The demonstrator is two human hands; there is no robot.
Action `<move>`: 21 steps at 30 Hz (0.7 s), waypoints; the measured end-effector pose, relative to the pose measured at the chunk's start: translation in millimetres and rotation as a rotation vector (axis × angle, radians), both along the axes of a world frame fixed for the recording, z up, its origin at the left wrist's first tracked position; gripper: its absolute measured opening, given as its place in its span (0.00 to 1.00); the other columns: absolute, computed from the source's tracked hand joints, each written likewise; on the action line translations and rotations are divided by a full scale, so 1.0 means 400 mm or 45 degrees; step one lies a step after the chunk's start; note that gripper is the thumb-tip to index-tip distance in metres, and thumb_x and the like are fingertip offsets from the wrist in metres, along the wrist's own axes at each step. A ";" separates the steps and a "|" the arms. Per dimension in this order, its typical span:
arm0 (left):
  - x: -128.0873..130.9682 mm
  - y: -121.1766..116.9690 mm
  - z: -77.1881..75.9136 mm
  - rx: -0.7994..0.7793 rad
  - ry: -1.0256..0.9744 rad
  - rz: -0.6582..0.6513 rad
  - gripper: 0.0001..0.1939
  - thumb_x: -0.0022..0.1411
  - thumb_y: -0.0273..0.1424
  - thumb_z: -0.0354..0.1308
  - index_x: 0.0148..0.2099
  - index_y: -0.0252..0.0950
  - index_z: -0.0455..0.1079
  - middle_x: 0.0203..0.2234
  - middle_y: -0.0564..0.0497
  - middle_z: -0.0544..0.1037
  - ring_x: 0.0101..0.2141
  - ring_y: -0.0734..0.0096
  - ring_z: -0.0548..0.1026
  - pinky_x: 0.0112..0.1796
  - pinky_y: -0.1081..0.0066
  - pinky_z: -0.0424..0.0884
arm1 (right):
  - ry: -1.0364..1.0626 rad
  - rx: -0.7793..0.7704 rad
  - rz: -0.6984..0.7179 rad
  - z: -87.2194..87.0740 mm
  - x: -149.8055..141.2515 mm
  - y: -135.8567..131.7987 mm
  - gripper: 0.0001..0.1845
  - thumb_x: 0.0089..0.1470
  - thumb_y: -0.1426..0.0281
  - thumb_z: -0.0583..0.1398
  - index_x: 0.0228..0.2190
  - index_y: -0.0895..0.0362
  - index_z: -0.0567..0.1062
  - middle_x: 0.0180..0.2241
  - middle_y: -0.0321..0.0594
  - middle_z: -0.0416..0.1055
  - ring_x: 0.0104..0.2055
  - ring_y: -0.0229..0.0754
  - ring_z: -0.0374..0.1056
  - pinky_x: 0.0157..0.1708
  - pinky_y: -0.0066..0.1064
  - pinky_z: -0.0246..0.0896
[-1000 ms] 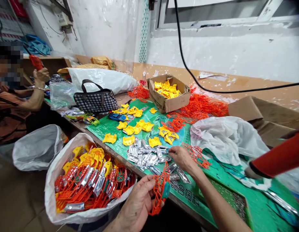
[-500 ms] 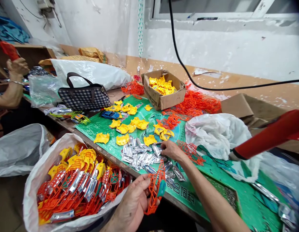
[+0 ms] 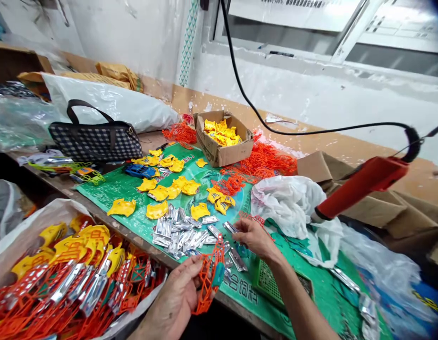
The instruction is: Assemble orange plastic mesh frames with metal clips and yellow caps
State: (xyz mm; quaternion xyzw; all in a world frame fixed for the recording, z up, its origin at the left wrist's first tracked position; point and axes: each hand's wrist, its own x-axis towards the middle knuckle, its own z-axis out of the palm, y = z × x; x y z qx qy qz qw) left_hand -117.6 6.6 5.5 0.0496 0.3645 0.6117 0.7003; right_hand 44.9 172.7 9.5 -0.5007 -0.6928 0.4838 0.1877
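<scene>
My left hand (image 3: pixel 180 288), fingers closed, grips an orange plastic lattice frame (image 3: pixel 206 283) with a green piece on its side. Thumb and fingers of my right hand (image 3: pixel 252 236) pinch a silver metallic part (image 3: pixel 230 227) at the right side of the loose heap of similar silver parts (image 3: pixel 185 231). Several yellow plastic pieces (image 3: pixel 157 210) lie behind that heap on the green sheet. To my left, a white sack (image 3: pixel 68 208) holds orange frames fitted with yellow and silver pieces.
A cardboard box (image 3: pixel 236 153) of yellow pieces stands at the back, beside piled orange frames (image 3: pixel 272 158). A red power screwdriver (image 3: pixel 360 189) hangs on a black cable at right. Near my right forearm are a green basket (image 3: pixel 265 278) and white plastic bag (image 3: pixel 286 200). A checkered bag (image 3: pixel 95 141) sits left.
The view has swung to the right, and the other person's arm at far left is out of sight. My right hand has drawn a silver part toward the heap's right edge. My left hand keeps the frame.
</scene>
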 end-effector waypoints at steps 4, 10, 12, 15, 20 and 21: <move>0.003 0.016 0.003 0.042 0.018 0.040 0.10 0.54 0.31 0.68 0.37 0.34 0.74 0.30 0.49 0.80 0.29 0.70 0.75 0.31 0.70 0.73 | 0.295 -0.200 -0.087 0.008 0.016 -0.066 0.12 0.38 0.64 0.64 0.24 0.57 0.68 0.17 0.27 0.62 0.18 0.31 0.57 0.19 0.26 0.54; 0.012 0.021 0.014 0.076 0.062 0.096 0.08 0.56 0.30 0.66 0.38 0.33 0.74 0.32 0.48 0.81 0.31 0.70 0.76 0.33 0.72 0.73 | 0.595 -0.390 -0.230 0.016 0.009 -0.150 0.17 0.38 0.60 0.67 0.23 0.57 0.68 0.17 0.28 0.65 0.17 0.30 0.59 0.18 0.24 0.54; 0.015 0.020 0.018 0.074 0.052 0.128 0.09 0.54 0.30 0.67 0.38 0.33 0.74 0.32 0.49 0.81 0.32 0.70 0.77 0.33 0.72 0.73 | 0.677 -0.450 -0.254 0.011 0.000 -0.169 0.19 0.36 0.60 0.69 0.22 0.58 0.68 0.16 0.29 0.66 0.17 0.30 0.60 0.17 0.23 0.55; 0.020 0.020 0.020 0.061 0.078 0.188 0.09 0.54 0.29 0.67 0.38 0.34 0.73 0.33 0.50 0.80 0.34 0.68 0.77 0.37 0.69 0.74 | 0.799 -0.537 -0.268 0.000 -0.014 -0.194 0.21 0.35 0.59 0.70 0.22 0.57 0.67 0.15 0.31 0.68 0.16 0.32 0.62 0.17 0.23 0.57; 0.032 0.026 0.017 0.162 0.100 0.214 0.07 0.54 0.27 0.66 0.37 0.34 0.72 0.33 0.49 0.81 0.34 0.68 0.78 0.39 0.68 0.74 | 0.954 -0.645 -0.273 -0.017 -0.028 -0.233 0.23 0.37 0.59 0.71 0.24 0.57 0.65 0.17 0.30 0.68 0.18 0.33 0.66 0.19 0.23 0.62; 0.035 0.026 0.017 0.187 0.094 0.206 0.07 0.55 0.28 0.66 0.37 0.34 0.72 0.33 0.49 0.81 0.34 0.67 0.78 0.40 0.68 0.73 | 0.979 -0.666 -0.256 -0.019 -0.029 -0.239 0.23 0.37 0.59 0.71 0.24 0.57 0.65 0.17 0.30 0.68 0.18 0.33 0.66 0.19 0.23 0.62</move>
